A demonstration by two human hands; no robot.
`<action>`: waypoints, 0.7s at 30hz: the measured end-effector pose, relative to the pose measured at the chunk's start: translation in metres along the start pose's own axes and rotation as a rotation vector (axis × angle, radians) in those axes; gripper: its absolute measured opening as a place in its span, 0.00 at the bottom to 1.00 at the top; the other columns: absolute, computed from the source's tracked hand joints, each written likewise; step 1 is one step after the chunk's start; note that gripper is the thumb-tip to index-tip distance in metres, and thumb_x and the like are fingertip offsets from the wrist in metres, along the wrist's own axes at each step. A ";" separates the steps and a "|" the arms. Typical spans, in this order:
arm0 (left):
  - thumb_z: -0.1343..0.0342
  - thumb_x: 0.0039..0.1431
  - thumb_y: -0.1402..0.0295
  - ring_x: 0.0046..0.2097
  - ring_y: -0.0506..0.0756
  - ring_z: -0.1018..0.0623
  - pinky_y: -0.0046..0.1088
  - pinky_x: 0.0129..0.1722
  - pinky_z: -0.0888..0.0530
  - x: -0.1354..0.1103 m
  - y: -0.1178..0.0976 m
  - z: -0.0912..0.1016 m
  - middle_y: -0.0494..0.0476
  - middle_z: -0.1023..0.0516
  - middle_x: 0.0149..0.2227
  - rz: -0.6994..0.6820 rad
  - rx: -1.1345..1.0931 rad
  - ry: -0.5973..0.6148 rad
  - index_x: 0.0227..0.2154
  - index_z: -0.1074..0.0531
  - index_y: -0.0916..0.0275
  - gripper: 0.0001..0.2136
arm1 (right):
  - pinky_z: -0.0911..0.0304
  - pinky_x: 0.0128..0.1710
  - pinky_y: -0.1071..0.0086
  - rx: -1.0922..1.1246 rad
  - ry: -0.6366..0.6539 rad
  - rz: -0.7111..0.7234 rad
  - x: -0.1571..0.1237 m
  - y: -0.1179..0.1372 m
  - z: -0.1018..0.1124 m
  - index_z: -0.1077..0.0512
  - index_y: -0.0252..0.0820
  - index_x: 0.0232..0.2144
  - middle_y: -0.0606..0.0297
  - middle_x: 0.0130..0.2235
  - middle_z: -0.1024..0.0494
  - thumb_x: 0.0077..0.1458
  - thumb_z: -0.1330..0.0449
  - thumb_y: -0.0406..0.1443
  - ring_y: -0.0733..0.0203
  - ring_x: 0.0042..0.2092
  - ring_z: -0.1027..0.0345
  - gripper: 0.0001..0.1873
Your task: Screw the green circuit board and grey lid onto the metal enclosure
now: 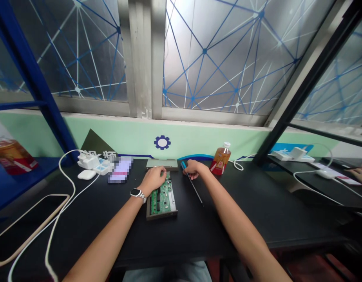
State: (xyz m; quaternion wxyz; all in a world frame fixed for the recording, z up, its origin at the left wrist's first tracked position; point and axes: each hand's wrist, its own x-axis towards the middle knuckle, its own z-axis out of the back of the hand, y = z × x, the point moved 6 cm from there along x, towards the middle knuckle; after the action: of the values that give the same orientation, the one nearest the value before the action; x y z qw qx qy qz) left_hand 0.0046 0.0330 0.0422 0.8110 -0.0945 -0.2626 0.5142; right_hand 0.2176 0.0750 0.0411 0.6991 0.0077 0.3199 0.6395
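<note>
A green circuit board (161, 201) sits in a shallow metal casing (161, 215) on the black table, directly in front of me. My left hand (154, 180), with a watch (136, 192) at its wrist, is closed over the board's far left part; some of its fingers are hidden. To the right, my right hand (194, 168) has its fingers curled around a screwdriver (196, 192) near its blue handle. The long dark shaft slants toward me, its tip close to the tabletop. A flat grey metal cover (170, 164) lies just behind the board.
A drink bottle (220, 158) stands back right. On the left are a phone (120, 170), a white power strip (101, 165), white cables (61, 207) and a beige-rimmed tray (31, 227). Another person's hand (361, 173) shows at the far right, beyond a black post.
</note>
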 end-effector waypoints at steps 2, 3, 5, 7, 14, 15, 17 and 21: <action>0.49 0.61 0.67 0.47 0.62 0.21 0.35 0.44 0.29 -0.002 0.003 0.002 0.61 0.18 0.43 0.027 -0.010 0.004 0.40 0.23 0.59 0.11 | 0.31 0.19 0.69 0.031 -0.026 0.045 -0.006 0.008 0.006 0.31 0.35 0.28 0.58 0.20 0.24 0.53 0.35 0.36 0.59 0.19 0.29 0.11; 0.49 0.61 0.67 0.47 0.63 0.21 0.35 0.44 0.29 -0.002 0.004 0.002 0.61 0.18 0.43 0.035 -0.013 0.004 0.40 0.23 0.58 0.11 | 0.31 0.19 0.69 0.056 -0.050 0.080 -0.010 0.014 0.011 0.32 0.36 0.30 0.60 0.19 0.24 0.55 0.36 0.37 0.59 0.19 0.29 0.10; 0.49 0.60 0.68 0.47 0.63 0.20 0.35 0.44 0.29 -0.003 0.004 0.002 0.60 0.18 0.43 0.038 -0.021 0.005 0.39 0.22 0.58 0.10 | 0.33 0.19 0.70 0.120 -0.128 0.169 -0.022 0.029 0.023 0.35 0.38 0.36 0.64 0.19 0.26 0.58 0.40 0.40 0.59 0.19 0.29 0.11; 0.49 0.60 0.68 0.46 0.63 0.20 0.34 0.44 0.29 -0.003 0.004 0.002 0.60 0.17 0.42 0.037 -0.034 0.007 0.38 0.22 0.57 0.10 | 0.37 0.17 0.71 0.310 -0.297 0.382 -0.039 0.051 0.040 0.37 0.40 0.39 0.69 0.18 0.29 0.58 0.40 0.41 0.60 0.18 0.32 0.12; 0.51 0.65 0.65 0.41 0.59 0.20 0.32 0.41 0.28 0.000 0.005 0.003 0.58 0.17 0.39 -0.054 -0.280 -0.033 0.37 0.22 0.59 0.12 | 0.41 0.19 0.75 0.587 -0.736 0.878 -0.097 0.098 0.052 0.39 0.46 0.40 0.73 0.29 0.33 0.61 0.43 0.47 0.69 0.20 0.36 0.14; 0.51 0.65 0.65 0.40 0.58 0.20 0.31 0.41 0.28 0.000 0.004 0.004 0.58 0.17 0.39 -0.093 -0.348 -0.034 0.38 0.22 0.60 0.12 | 0.40 0.19 0.75 0.602 -0.732 0.905 -0.099 0.101 0.048 0.40 0.46 0.41 0.72 0.31 0.33 0.61 0.43 0.48 0.69 0.20 0.35 0.14; 0.49 0.64 0.64 0.39 0.57 0.20 0.30 0.40 0.27 0.001 0.002 0.006 0.58 0.17 0.38 -0.153 -0.467 -0.020 0.40 0.23 0.61 0.11 | 0.38 0.20 0.74 0.611 -0.715 0.933 -0.099 0.105 0.041 0.40 0.47 0.41 0.72 0.32 0.33 0.62 0.44 0.48 0.68 0.21 0.33 0.14; 0.45 0.62 0.63 0.38 0.56 0.20 0.30 0.40 0.27 0.001 -0.002 0.008 0.57 0.18 0.37 -0.174 -0.570 0.002 0.40 0.23 0.63 0.10 | 0.36 0.22 0.73 0.597 -0.685 0.939 -0.093 0.107 0.031 0.40 0.47 0.40 0.71 0.32 0.33 0.62 0.43 0.48 0.67 0.23 0.31 0.15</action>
State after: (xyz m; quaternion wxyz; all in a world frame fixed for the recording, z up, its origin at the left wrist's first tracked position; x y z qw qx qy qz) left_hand 0.0018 0.0321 0.0499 0.7931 -0.2958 -0.4028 0.3481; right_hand 0.1385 0.0229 0.1513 0.3757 0.5438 0.2052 0.7219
